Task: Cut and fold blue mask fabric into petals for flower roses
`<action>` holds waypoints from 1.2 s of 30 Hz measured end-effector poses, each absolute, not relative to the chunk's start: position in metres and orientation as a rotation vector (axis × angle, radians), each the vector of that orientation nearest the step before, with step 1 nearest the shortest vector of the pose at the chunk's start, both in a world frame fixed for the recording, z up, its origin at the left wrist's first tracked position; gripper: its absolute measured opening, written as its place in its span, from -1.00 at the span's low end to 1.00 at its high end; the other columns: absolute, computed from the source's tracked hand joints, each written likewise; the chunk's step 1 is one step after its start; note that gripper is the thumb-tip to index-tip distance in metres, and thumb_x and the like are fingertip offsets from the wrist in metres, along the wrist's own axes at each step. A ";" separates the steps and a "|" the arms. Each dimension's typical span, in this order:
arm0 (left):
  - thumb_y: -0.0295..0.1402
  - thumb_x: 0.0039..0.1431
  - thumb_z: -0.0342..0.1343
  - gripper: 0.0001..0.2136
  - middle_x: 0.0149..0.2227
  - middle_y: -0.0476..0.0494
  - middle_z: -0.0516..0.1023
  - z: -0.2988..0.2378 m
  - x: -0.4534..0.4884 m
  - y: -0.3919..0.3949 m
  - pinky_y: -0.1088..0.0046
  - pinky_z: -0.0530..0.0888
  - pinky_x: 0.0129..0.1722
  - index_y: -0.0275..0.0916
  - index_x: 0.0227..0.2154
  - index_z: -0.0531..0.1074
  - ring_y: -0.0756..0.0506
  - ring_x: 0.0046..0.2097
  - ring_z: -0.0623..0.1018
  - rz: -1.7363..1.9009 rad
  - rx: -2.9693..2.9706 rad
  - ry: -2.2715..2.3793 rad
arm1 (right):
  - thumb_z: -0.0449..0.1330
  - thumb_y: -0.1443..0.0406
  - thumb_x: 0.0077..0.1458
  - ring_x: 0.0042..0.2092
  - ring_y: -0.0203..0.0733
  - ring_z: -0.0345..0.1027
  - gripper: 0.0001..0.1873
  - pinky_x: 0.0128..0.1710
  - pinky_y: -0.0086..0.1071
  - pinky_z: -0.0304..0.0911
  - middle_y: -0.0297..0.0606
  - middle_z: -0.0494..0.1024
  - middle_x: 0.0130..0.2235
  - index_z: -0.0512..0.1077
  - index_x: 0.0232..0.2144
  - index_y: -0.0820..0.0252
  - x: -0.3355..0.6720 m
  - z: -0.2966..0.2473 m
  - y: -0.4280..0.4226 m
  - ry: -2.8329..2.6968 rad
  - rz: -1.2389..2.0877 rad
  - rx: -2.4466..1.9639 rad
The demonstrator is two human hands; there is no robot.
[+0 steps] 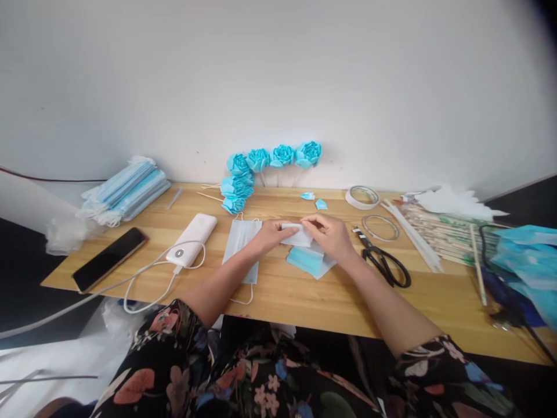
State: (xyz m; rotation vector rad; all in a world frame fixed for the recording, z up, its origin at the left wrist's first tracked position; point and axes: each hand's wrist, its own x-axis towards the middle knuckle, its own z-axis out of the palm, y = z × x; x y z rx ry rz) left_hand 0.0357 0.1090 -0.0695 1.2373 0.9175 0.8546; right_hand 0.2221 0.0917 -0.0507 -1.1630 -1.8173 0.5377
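My left hand and my right hand meet over the middle of the wooden table. Both pinch a small white folded strip of mask material between their fingertips. Under my right hand lies a blue piece of mask. A flat light-blue face mask lies beneath my left wrist. Several blue fabric roses on sticks lean against the wall behind.
Black scissors, two tape rolls and a bundle of sticks lie to the right. A white power bank with cable, a dark phone and a stack of masks sit left. Blue scraps pile far right.
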 end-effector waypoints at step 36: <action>-0.03 -0.06 0.31 -0.60 -0.45 -0.10 0.53 -0.063 0.030 0.109 0.51 0.33 -0.40 -0.34 -0.44 0.52 0.03 -0.43 0.43 0.765 1.482 0.932 | 0.19 0.17 0.13 -0.54 -0.32 0.20 -0.81 -0.52 -0.44 0.12 -0.40 0.43 -0.56 0.50 -0.41 0.15 0.222 -0.056 0.093 -1.495 0.437 -1.197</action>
